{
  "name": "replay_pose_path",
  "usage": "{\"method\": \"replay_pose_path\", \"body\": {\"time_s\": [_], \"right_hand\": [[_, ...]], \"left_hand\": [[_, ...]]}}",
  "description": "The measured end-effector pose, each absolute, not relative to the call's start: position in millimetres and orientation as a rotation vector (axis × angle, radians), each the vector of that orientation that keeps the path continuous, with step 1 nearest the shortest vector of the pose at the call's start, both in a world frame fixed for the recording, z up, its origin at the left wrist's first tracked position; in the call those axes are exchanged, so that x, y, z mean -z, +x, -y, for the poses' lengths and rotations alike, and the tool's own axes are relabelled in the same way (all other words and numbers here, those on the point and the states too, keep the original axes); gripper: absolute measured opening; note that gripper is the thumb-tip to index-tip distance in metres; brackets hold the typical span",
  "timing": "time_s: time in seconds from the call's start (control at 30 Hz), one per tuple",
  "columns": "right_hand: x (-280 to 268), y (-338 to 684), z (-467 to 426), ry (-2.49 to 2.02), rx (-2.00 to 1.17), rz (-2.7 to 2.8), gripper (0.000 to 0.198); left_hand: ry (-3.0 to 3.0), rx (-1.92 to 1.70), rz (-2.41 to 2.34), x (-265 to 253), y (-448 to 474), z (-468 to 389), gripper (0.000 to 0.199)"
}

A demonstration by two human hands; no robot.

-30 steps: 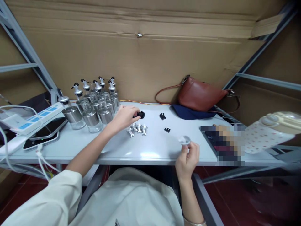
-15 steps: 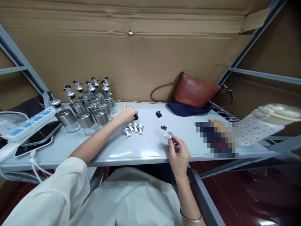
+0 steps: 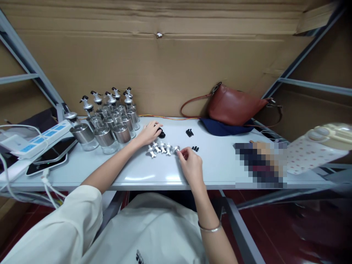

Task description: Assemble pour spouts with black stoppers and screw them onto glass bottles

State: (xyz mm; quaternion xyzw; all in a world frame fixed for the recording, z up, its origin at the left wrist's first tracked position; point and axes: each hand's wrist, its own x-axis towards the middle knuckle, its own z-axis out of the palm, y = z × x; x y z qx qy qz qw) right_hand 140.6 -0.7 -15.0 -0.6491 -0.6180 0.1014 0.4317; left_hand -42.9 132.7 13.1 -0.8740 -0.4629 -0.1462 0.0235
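Observation:
My left hand (image 3: 150, 133) lies low over the table with its fingers stretched out, the fingertips at a small pile of black round parts (image 3: 162, 134). Between the thumb and fingers of my right hand (image 3: 191, 164) is a silver pourer spout (image 3: 176, 149), its round base showing. It is right beside a row of several silver pourer spouts (image 3: 162, 148) on the table. Small black caps (image 3: 195, 149) lie just behind my right hand, and a heap of longer black pieces (image 3: 189, 132) lies farther back.
Several glass bottles with steel bands (image 3: 121, 132) stand at the left, some topped with pourers. A power strip (image 3: 44, 137) lies beyond them. To the right are a brown handbag (image 3: 233, 104) on a dark blue cloth (image 3: 217, 128) and a dotted bottle (image 3: 308, 156). Cardboard (image 3: 176, 73) walls the back.
My right hand has moved left with the pourer spout, up to the row of spouts. My left hand's fingers have loosened and spread beside the black parts. The view has shifted slightly.

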Motion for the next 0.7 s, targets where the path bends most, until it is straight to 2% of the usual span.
{"method": "replay_pose_path", "body": {"time_s": [0.27,0.53,0.7], "right_hand": [[25.8,146.8,3.3,-1.482,-0.156,1.725,0.014],[21.1,145.8,6.1,-1.379,-0.217,1.901,0.010],[15.7,145.1,10.2,-1.312,-0.277,2.010,0.013]], "left_hand": [[-2.995,0.884,1.193,-14.2,-48.4,-105.8,0.038],[-3.183,0.738,1.110,-10.3,-39.4,-81.0,0.037],[-3.077,0.751,1.377,-6.3,-32.3,-75.2,0.037]]}}
